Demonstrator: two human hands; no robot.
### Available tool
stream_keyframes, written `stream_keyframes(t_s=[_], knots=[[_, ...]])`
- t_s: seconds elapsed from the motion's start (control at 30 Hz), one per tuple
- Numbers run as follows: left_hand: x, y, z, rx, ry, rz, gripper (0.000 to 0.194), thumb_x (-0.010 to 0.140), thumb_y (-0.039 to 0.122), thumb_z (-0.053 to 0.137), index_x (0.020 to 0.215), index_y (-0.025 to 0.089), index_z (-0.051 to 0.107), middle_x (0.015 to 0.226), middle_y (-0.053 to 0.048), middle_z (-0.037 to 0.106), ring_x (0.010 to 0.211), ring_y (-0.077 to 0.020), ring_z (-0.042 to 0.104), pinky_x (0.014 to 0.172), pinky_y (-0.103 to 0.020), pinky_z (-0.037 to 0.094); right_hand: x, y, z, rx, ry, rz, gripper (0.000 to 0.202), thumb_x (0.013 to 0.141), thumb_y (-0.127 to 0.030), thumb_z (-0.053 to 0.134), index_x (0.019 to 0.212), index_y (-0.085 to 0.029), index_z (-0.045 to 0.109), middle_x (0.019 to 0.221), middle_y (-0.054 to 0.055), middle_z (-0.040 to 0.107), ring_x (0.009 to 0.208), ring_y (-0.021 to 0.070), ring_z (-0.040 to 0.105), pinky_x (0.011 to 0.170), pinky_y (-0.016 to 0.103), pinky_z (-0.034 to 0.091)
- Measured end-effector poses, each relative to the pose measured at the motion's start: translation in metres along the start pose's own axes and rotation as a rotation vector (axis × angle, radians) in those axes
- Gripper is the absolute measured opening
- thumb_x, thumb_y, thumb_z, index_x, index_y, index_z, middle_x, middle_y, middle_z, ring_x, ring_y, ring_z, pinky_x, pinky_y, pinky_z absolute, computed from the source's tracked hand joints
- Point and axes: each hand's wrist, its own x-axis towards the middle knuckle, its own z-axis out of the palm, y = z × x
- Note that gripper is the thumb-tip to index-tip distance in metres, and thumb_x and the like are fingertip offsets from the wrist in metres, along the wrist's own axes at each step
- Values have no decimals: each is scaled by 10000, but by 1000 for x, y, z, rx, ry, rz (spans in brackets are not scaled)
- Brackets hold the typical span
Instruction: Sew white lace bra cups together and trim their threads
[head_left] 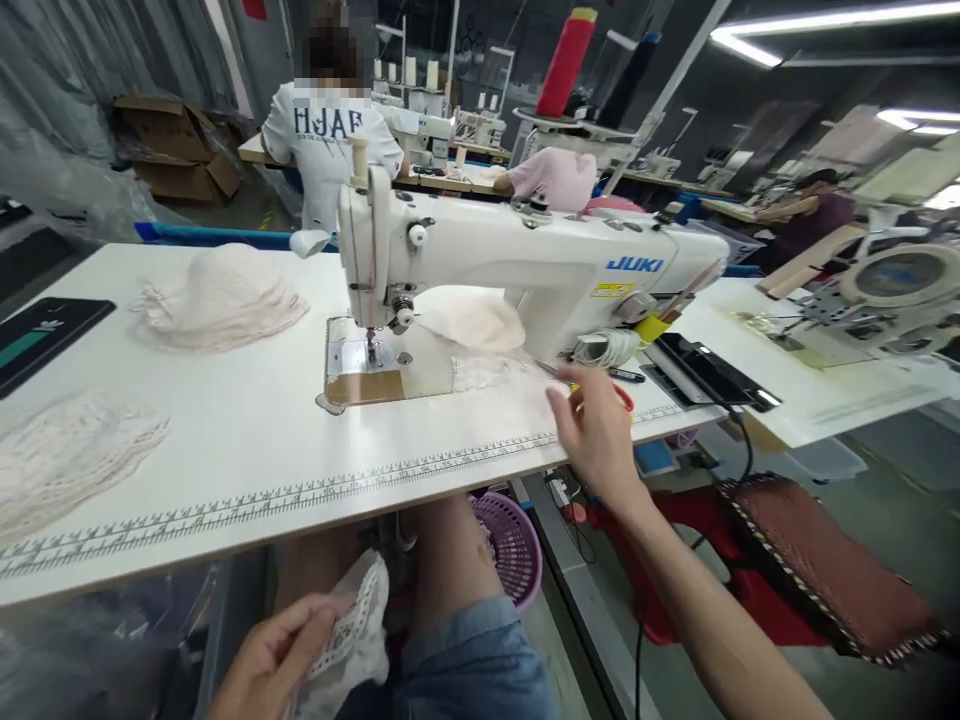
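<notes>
Head view: the left hand (277,655) pinches white lace (365,622) near the lap (476,655), perhaps so that it hangs free. The right hand (602,440) is at the scissors (628,399), placed beside the sewing machine (480,240) probably for easy reach; I cannot tell whether it grips them.

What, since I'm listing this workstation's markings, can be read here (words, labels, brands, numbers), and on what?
"JUKI": the white sewing machine.
"HJA", then an unclear letter: back of a co-worker's white shirt; the line beneath is too small.
Too small or blurred: numbers on the ruler strip; yellow label; black pen; black flat object at left; blue mark on the background machine.
</notes>
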Motion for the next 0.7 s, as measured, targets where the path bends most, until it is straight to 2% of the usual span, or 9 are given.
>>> stream_keyframes(t_s=[0.03,0.1,0.17,0.2,0.27,0.37,0.53,0.6,0.7], knots=[[0,2,4,74,4,70,443,733,589,622,891,190,733,805,-56,734,797,-230,674,673,-215,539,-23,-9,8,-3,-153,-43,173,843,-301,532,958,-174,552,884,61,576,722,165,526,664,286,414],[2,4,12,270,-10,259,365,820,518,555,916,215,734,925,-60,734,932,-240,659,789,-226,530,-71,-26,27,162,-652,12,181,853,-309,541,988,-192,573,842,42,609,733,164,574,670,278,441],[4,2,19,515,-55,499,282,879,397,507,1000,245,712,1079,-59,695,1028,-235,630,886,-252,502,-111,-35,50,392,-851,196,406,771,-344,667,1118,-200,514,947,54,600,766,161,590,683,278,468],[4,1,22,636,-72,609,270,892,338,492,1065,260,685,1155,-62,656,1056,-229,617,905,-261,495,-126,-35,61,533,-882,270,527,703,-351,733,1146,-205,487,1034,66,571,804,163,594,698,279,476],[3,-5,28,832,-47,760,316,895,267,480,1182,285,612,1257,-77,567,1092,-229,591,899,-281,505,-146,-31,84,837,-785,423,532,689,-370,742,1115,-216,462,1039,53,568,864,160,590,756,286,468],[0,-16,37,986,40,811,386,875,281,506,1259,296,544,1275,-108,486,1110,-270,556,856,-348,536,-158,-21,107,1063,-611,592,489,661,-336,771,1024,-218,465,941,12,598,872,145,588,800,280,440],[-7,-31,42,1089,16,852,474,853,320,554,1319,316,468,1426,-123,285,1229,-354,419,930,-465,473,-155,-12,116,1031,-512,683,402,664,-342,766,955,-194,532,832,-9,582,726,115,564,680,233,429],[-11,-28,38,1069,-18,879,419,894,331,487,1312,356,462,1477,-93,210,1288,-360,343,964,-487,433,-150,-8,113,994,-550,659,380,700,-381,735,959,-183,540,800,-9,571,654,95,528,622,216,405],[-10,-11,27,950,19,785,339,921,283,430,1235,372,521,1454,-52,288,1293,-309,353,994,-475,400,-139,-5,101,902,-702,554,367,757,-422,680,983,-171,538,775,-12,547,624,81,476,576,199,358]])
